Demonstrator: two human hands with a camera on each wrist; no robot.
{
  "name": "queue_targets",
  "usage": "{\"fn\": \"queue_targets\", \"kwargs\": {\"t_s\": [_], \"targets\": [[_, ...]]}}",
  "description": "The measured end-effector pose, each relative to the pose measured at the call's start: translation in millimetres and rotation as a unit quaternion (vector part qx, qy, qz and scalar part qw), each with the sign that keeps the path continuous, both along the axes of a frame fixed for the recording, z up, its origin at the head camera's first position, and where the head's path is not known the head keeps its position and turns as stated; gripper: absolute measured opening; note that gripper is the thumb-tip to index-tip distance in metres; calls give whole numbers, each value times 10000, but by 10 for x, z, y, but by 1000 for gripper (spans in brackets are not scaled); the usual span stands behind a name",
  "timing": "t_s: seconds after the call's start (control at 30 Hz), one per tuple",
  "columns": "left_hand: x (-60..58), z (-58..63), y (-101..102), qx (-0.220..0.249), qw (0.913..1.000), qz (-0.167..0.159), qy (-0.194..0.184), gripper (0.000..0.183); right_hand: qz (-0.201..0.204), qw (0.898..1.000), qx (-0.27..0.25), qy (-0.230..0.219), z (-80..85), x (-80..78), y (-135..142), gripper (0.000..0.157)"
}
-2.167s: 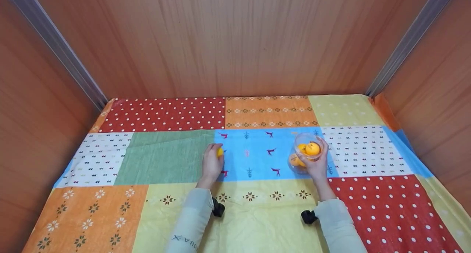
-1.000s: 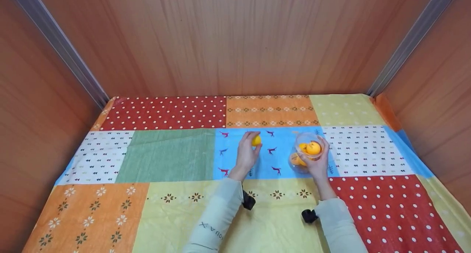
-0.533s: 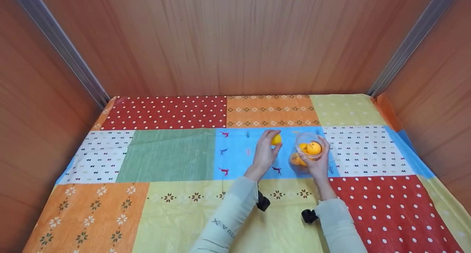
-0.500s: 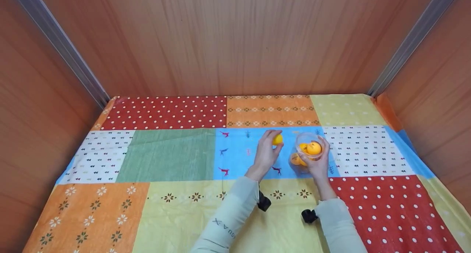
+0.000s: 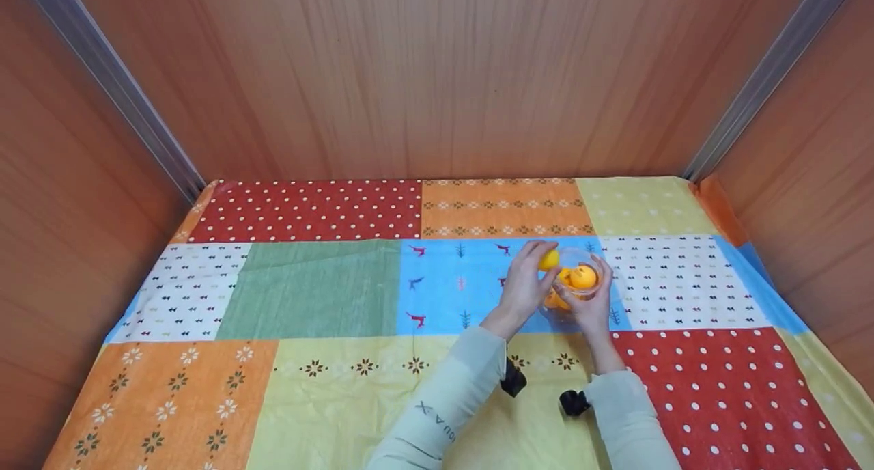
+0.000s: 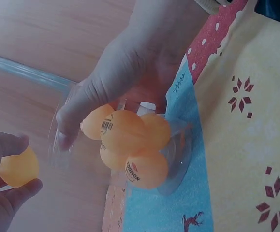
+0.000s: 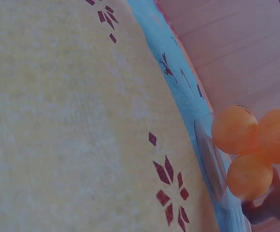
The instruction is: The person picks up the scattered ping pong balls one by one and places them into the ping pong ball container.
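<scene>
My left hand (image 5: 524, 289) pinches an orange ping-pong ball (image 6: 20, 167) between thumb and fingertips. It is at the left side of the mouth of a clear plastic container (image 6: 181, 162). Around that container curls my right hand (image 5: 593, 296), its thumb on the near side in the left wrist view. Several orange ping-pong balls (image 6: 147, 169) are piled inside, with print on some of them. The container stands upright on the blue patch of the cloth. In the right wrist view the balls (image 7: 249, 176) show through the clear wall, and most of the right hand is out of frame.
A patchwork tablecloth (image 5: 321, 289) covers the table. Wood-grain panels (image 5: 450, 80) rise behind it and on both sides, with metal strips (image 5: 765, 80) at the corners. A black wrist camera (image 5: 573, 403) sits at the right cuff, another black camera (image 5: 513, 378) at the left.
My left hand has carried the pinched ball rightward, from the edge of the green patch to the container's mouth. My right hand and the container have stayed in place.
</scene>
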State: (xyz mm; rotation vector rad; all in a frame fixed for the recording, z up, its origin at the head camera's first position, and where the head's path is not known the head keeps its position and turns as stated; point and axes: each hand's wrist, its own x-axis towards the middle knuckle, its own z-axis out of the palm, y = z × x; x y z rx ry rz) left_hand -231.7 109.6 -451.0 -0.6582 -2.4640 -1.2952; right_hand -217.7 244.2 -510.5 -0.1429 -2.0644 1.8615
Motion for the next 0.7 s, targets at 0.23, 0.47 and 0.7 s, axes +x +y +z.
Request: {"fn": "queue_targets", "kwargs": {"t_s": [0.23,0.47,0.7], "targets": [[7,94,143,-277,9991,14,-311,38,51,9998,47,208,128,71,-56,76],[-12,120,210,-377,9977,-51,-556,44,105,9998,161,98,142,78,-50,74],[-24,102,208,-387,9972,-34,-639,47,86,9998,171,110,125,72,-36,74]]}}
